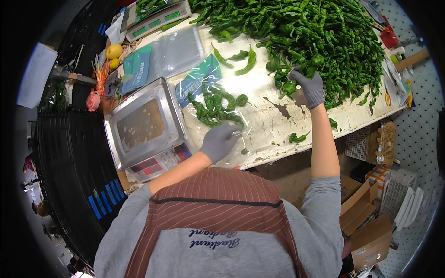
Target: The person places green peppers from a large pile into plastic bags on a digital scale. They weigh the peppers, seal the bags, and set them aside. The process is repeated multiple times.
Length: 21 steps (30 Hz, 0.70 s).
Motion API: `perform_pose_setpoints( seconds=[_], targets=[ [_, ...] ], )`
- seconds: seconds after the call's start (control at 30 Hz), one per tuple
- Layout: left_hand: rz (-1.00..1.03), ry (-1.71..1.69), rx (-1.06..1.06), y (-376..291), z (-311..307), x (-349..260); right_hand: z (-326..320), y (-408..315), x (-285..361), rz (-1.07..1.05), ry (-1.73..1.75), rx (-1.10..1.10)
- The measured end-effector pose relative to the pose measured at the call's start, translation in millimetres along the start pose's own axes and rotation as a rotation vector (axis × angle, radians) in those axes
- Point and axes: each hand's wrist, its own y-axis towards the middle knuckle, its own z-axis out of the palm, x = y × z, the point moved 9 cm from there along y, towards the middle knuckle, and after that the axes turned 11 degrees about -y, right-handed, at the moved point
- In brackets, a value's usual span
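My left hand (220, 141), in a grey glove, pinches the edge of a clear plastic bag (255, 137). The bag lies flat on the worn white table (257, 95), its far end printed blue and green. Several green peppers (217, 104) show in the bag. At the near edge of a large heap of green peppers (333, 48), my gloved right hand (309, 87) is closed around a few peppers (315, 64). Its fingertips are partly hidden among them. Some loose peppers (248, 60) lie on the table between the bag and the heap.
A weighing scale with a metal pan (142, 125) stands left of the bag. Behind it lies a stack of clear bags (177, 52); a second scale (158, 22) stands farther back. Black crates (76, 146) line the left. Cardboard boxes (368, 239) sit below right.
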Motion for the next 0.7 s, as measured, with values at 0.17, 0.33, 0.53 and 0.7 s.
perform_pose_setpoints(
  seconds=[0.17, 0.33, 0.53, 0.7],
  targets=[
    [0.002, 0.021, 0.037, 6.9, 14.9, 7.2, -2.3, -6.7, -72.2, 0.305, -0.254, 0.057],
    [-0.021, -0.061, -0.023, -0.7, -3.6, 12.1, -0.5, -7.7, -59.7, 0.334, 0.165, -0.134],
    [-0.002, -0.072, -0.055, 2.2, -13.3, 9.0, 67.8, 43.9, 10.2, -0.213, -0.769, 0.239],
    [-0.052, 0.012, 0.004, 1.8, -8.9, 7.5, 155.6, 61.8, -0.5, -0.607, -1.504, 0.533]
  ],
)
